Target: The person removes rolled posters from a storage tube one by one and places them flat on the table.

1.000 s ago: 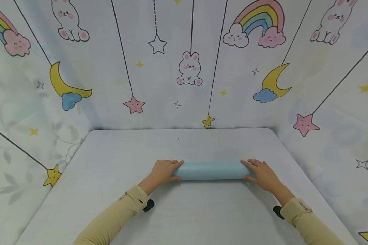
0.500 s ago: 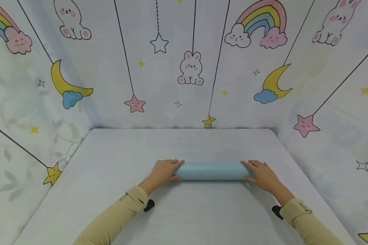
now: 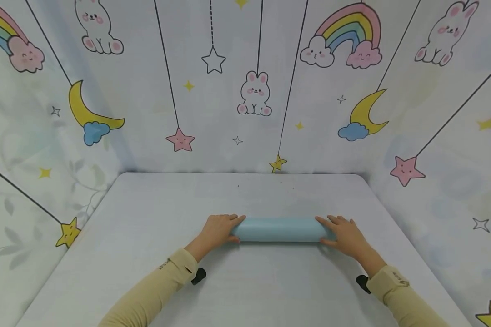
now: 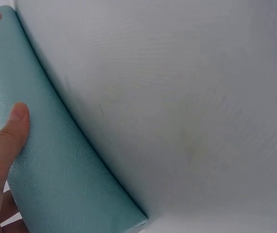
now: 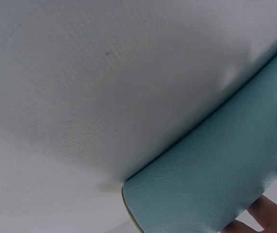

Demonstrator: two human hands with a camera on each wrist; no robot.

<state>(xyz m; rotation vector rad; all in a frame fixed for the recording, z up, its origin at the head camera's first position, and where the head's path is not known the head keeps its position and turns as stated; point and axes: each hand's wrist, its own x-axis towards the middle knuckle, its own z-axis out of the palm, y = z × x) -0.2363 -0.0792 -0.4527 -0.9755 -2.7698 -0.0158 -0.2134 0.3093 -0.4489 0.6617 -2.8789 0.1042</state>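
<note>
A light blue rolled-up mat [image 3: 280, 230] with a finely creased, leather-like surface lies crosswise on the white table. At its left end my left hand [image 3: 217, 231] grips it, thumb on the near side and fingers over the far side. My right hand [image 3: 348, 237] holds the right end in the same way. The left wrist view shows the left thumb [image 4: 13, 136] pressed on the mat [image 4: 70, 165], with the other fingers partly hidden behind it. In the right wrist view, fingers [image 5: 269, 216] reach round the mat [image 5: 201, 179], whose end has a thin yellowish edge.
The white table [image 3: 172, 195] has rounded far corners. Patterned cloth walls [image 3: 212, 104] with rabbits, moons and stars stand behind it and on both sides. A dark wrist camera [image 3: 198, 276] sits below the left cuff, another dark camera [image 3: 363, 284] below the right.
My right hand has shifted slightly to the left along with the right end of the visible mat. The left hand stays nearly still. The head view has tilted slightly.
</note>
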